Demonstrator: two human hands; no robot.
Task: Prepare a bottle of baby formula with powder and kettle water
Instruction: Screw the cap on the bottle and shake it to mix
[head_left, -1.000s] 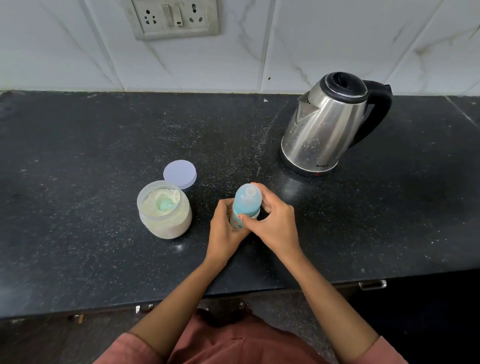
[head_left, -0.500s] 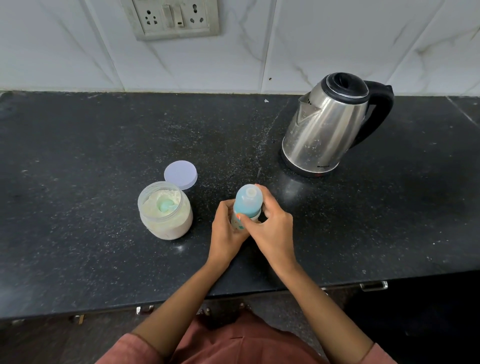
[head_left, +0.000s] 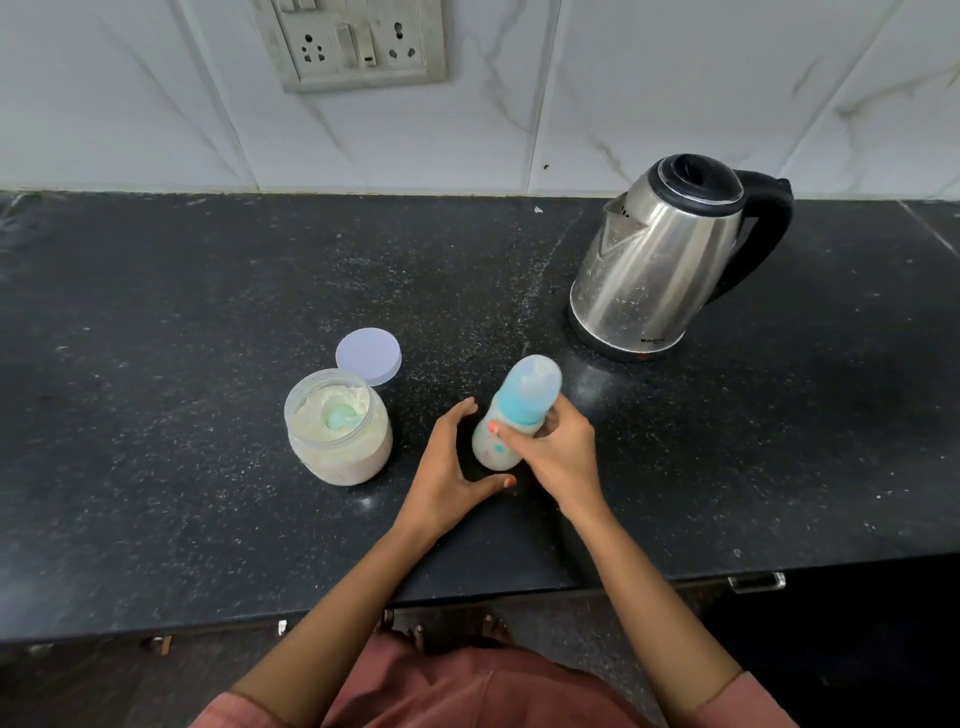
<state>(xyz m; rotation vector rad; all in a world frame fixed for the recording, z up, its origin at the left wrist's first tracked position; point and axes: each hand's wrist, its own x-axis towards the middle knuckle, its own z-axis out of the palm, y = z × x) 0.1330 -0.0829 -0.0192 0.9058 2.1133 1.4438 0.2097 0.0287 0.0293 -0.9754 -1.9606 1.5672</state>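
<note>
In the head view, a translucent baby bottle with a blue collar and clear domed cap (head_left: 514, 415) is held tilted over the black speckled stone table (head_left: 156, 312), near its front edge; its lower part looks pale and cloudy. It is gripped round the middle by the fingers of the right hand (head_left: 556, 452). The left hand (head_left: 441, 467) is cupped just beside the bottle's base, fingers loosely spread, holding nothing. To the left, an open clear plastic jar (head_left: 337, 452) is filled with cream powder, a pale green scoop (head_left: 340, 415) sunk in it; its round lilac lid (head_left: 369, 356) lies flat behind. A steel electric kettle with black handle (head_left: 660, 260) stands farther back on the right, lid closed.
</note>
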